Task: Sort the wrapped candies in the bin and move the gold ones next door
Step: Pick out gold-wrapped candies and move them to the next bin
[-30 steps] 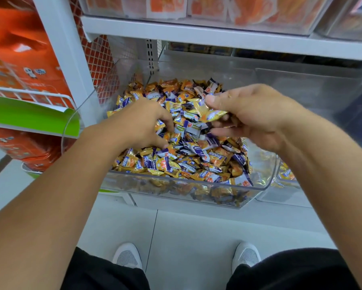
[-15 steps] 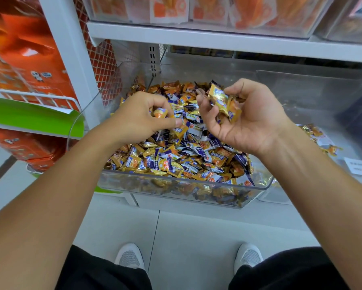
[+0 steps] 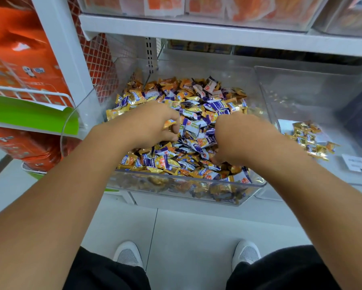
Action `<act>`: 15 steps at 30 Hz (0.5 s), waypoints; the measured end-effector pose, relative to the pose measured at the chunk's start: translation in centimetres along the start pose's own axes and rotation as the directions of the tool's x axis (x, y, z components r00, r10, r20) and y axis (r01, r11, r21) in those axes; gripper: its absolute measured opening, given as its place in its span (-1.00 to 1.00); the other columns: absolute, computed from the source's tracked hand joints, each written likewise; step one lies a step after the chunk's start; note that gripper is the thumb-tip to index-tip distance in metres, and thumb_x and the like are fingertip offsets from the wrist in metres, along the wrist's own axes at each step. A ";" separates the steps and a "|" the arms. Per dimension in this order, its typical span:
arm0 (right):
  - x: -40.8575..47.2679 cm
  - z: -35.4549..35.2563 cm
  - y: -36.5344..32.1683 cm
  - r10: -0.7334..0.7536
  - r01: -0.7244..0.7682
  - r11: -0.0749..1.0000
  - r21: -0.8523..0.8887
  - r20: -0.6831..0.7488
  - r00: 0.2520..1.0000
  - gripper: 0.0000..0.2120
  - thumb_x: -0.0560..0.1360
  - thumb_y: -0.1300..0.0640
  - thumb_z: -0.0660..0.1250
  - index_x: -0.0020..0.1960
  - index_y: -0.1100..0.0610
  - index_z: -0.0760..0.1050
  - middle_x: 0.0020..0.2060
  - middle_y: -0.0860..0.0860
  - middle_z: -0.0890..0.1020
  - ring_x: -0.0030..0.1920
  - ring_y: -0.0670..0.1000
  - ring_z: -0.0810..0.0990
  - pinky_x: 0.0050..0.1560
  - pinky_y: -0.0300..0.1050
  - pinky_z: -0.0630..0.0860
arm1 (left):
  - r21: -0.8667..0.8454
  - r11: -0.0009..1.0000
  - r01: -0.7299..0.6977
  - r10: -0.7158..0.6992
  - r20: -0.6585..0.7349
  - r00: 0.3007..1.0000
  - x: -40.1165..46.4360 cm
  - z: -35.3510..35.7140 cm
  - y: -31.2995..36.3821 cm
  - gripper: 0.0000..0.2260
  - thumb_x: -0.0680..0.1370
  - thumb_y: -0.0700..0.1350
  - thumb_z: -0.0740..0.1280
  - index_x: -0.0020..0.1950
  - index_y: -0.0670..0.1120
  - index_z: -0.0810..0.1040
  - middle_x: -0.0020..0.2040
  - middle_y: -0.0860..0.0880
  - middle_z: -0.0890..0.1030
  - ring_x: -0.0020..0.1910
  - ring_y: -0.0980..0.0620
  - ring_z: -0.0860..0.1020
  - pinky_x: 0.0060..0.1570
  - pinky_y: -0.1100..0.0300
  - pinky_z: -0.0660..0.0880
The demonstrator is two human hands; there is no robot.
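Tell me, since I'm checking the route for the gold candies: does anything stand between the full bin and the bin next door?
Only the clear walls where the full bin meets the neighbouring bin; candies must be lifted over them. Above the walls nothing visible blocks the way to the small gold pile.

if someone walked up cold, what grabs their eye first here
First, the heap of gold, purple and white wrapped candies filling the clear bin at centre, with both hands dug into it: the left hand pinches a gold candy, the right hand is knuckles-up in the pile. Next, the small pile of gold candies in the neighbouring bin on the right.
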State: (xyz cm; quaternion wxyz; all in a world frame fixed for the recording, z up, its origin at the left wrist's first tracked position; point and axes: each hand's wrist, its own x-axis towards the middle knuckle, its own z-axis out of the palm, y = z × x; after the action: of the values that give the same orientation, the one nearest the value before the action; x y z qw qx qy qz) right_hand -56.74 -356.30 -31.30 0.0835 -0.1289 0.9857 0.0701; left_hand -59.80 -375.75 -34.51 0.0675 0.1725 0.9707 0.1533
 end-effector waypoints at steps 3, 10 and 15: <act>0.1 0.0 -0.2 0.031 -0.032 0.998 -0.049 -0.024 0.999 -0.65 0.44 0.03 0.52 -0.09 0.12 0.35 -0.32 0.01 0.38 -0.23 0.13 0.48 -0.30 -0.06 0.38 | 0.038 0.999 0.007 -0.007 -0.009 1.000 -0.2 -0.5 -0.1 -0.80 0.44 0.04 0.53 0.02 0.09 0.66 -0.25 0.10 0.53 -0.22 0.04 0.52 -0.08 0.02 0.50; 1.1 1.7 -0.2 0.056 -0.056 0.998 -0.008 -0.037 0.998 -0.75 0.50 0.08 0.43 -0.05 0.12 0.35 -0.33 0.02 0.41 -0.34 0.06 0.40 -0.34 -0.08 0.34 | 0.128 0.992 0.024 -0.020 -0.035 0.999 0.1 0.2 0.5 -0.84 0.44 0.04 0.54 -0.04 0.06 0.66 -0.33 0.09 0.47 -0.22 -0.07 0.52 -0.12 -0.06 0.56; 1.8 1.7 0.9 0.000 0.010 0.994 0.106 -0.098 0.995 -0.71 0.40 0.11 0.49 -0.32 0.11 0.39 -0.36 0.04 0.48 -0.38 0.03 0.48 -0.47 -0.21 0.28 | 0.100 0.995 0.032 -0.031 -0.006 0.999 0.1 0.3 0.1 -0.82 0.47 0.01 0.52 0.02 0.03 0.63 -0.07 -0.08 0.67 -0.07 -0.14 0.60 0.00 -0.09 0.57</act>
State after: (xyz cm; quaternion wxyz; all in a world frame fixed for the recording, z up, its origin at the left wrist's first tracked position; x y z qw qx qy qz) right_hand -58.50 -355.61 -33.16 0.0421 -0.1301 0.9905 0.0110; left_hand -59.77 -375.58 -34.72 0.0589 0.1600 0.9799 0.1039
